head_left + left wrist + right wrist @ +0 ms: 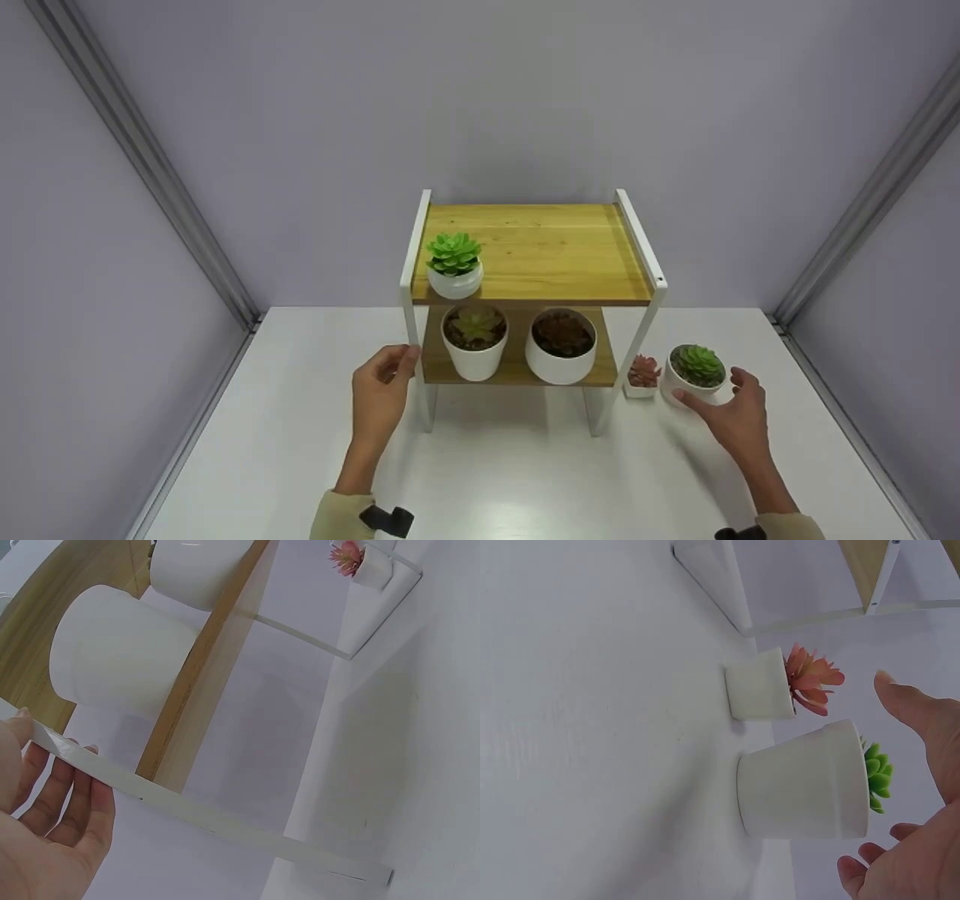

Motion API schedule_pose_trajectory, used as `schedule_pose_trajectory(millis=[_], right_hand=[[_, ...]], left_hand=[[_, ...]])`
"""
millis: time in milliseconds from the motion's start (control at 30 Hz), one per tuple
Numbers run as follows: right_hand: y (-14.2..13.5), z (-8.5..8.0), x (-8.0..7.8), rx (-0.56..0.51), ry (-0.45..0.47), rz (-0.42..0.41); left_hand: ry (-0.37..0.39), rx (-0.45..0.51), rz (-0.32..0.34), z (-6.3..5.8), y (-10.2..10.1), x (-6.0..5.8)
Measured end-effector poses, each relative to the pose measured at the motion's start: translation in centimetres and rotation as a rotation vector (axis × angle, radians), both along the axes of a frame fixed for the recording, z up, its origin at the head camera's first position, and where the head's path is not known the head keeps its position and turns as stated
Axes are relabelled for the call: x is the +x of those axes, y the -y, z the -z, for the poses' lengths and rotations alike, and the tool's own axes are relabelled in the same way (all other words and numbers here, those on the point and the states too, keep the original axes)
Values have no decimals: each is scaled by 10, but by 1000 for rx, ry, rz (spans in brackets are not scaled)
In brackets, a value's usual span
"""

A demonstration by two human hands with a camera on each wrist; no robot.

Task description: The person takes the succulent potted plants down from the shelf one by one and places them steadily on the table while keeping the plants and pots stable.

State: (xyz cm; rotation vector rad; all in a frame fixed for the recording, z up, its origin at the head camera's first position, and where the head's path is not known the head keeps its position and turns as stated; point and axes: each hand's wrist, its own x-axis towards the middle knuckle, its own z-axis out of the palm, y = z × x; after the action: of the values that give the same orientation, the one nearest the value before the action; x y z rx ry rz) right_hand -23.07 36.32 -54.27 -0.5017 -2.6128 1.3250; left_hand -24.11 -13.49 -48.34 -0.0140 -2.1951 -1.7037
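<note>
My left hand (381, 394) pinches the white frame post of a two-tier wooden shelf (540, 251). In the left wrist view the fingers (56, 799) lie behind that post (202, 814), with the thumb on the other side. My right hand (739, 420) is spread beside a white pot with a green succulent (691, 375) on the table. In the right wrist view thumb and fingers stand apart around the upper part of this pot (802, 784), and a gap shows at the thumb. Next to it sits a smaller white pot with a pink succulent (761, 686).
On the top tier, at left, stands a bright green succulent in a white pot (455, 266). The lower tier holds a white pot with a dull green plant (475, 341) and a wider pot with a dark reddish plant (561, 346). Grey walls (525, 97) surround the white table (517, 480).
</note>
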Motion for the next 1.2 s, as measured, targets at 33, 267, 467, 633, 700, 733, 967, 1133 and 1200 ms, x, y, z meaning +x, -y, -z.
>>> schedule_pose_trajectory(millis=[33,267,467,633,700,733,967,1133,1200], right_hand=[[0,-1,2,-5,3,-1],[3,-9,13,-10,15,-18],[9,-19,21,10,32,-28],[13,-27,27,19,27,-72],[15,-32,29,32,39,-93],[16,-34,30,37,44,-105],[26,-52,36,41,-22,-200],[35,-63,38,59,-78,-257],[38,-67,38,71,-93,-277]], left_hand=[[1,1,0,0,0,0],[18,-9,-9,-1,-1,2],[22,-24,-23,-2,-2,3],[27,-21,-29,-4,-3,6],[40,-22,-27,-6,-4,8],[47,-25,-26,-7,-4,8],[50,-22,-3,-18,0,15],[36,-52,-8,-30,1,22],[24,-62,-9,-37,1,25]])
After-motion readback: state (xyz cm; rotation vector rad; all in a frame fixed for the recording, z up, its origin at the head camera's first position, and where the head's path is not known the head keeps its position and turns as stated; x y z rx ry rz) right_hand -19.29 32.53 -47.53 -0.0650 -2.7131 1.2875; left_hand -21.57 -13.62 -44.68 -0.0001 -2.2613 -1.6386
